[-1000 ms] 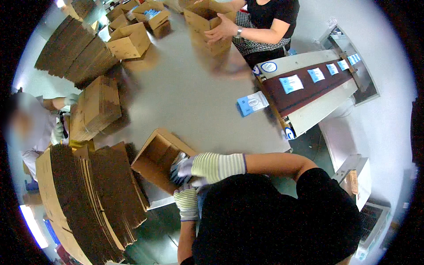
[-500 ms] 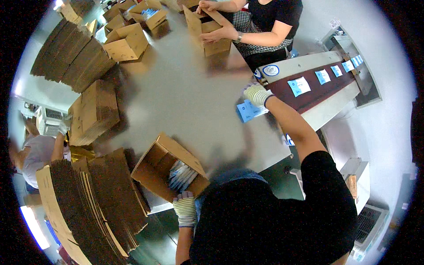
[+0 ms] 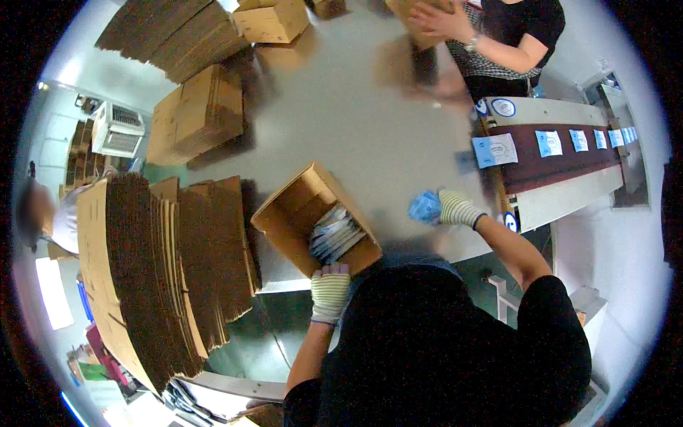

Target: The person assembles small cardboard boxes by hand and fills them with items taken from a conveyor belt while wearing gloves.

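An open cardboard box point(image 3: 295, 206) lies tilted on the grey table, with several flat blue-and-white packets point(image 3: 334, 235) stacked inside. My left hand point(image 3: 329, 288), in a striped glove, grips the box's near edge. My right hand point(image 3: 449, 208), also gloved, is closed on a blue packet point(image 3: 425, 207) just above the table, to the right of the box and beside the conveyor. More blue packets point(image 3: 495, 150) lie on the dark conveyor belt point(image 3: 562, 156).
Tall stacks of flattened cardboard point(image 3: 156, 263) stand to my left, with more point(image 3: 196, 117) further back. Another person point(image 3: 498, 43) across the table handles a box. A folded box point(image 3: 274, 20) sits at the far edge. A third person point(image 3: 43, 213) is at the far left.
My right hand went from the box out to the conveyor, took a blue packet, and now carries it back toward the box. My left hand stayed on the box's edge.
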A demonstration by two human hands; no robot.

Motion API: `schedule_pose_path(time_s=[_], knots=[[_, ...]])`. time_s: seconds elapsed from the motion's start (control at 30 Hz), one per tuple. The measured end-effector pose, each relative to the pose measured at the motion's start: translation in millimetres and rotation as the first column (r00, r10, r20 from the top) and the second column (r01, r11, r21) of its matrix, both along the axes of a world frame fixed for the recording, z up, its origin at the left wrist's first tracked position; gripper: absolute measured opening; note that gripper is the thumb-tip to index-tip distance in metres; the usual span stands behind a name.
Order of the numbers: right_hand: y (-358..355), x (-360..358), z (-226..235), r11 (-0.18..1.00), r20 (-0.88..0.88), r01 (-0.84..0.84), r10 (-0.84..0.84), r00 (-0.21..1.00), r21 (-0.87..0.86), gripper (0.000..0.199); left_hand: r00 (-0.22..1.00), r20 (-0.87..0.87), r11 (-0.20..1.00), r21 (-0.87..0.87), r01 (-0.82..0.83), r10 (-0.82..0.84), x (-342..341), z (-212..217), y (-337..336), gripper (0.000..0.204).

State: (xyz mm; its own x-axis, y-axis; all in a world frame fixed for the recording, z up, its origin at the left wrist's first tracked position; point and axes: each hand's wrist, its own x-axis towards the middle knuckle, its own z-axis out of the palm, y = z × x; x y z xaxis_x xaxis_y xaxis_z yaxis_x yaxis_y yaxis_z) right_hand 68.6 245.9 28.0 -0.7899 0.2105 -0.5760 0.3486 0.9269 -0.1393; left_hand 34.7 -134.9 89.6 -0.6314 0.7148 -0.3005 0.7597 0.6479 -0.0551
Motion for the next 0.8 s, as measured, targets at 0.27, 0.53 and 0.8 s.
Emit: schedule_pose_path(time_s=[0.27,0.53,0.8], knots=[[-136,-58,149,0.302,-0.588,-0.529,-0.152,0.794,-0.793,0.055,1.0,0.0,0.999,0.037,0.021,-0.021,9,20,2,0.014],[-249,-113,88,0.776,-0.34,-0.627,0.61,0.716,0.073,0.044,0.936,-0.351,0.973,0.21,0.091,-0.012,27,-15,2,0.007],[-225,-36,91,0.703,-0.537,-0.709,0.619,0.573,0.053,0.043,0.974,-0.226,0.98,0.19,0.066,-0.022,29,-37,-12,0.015]])
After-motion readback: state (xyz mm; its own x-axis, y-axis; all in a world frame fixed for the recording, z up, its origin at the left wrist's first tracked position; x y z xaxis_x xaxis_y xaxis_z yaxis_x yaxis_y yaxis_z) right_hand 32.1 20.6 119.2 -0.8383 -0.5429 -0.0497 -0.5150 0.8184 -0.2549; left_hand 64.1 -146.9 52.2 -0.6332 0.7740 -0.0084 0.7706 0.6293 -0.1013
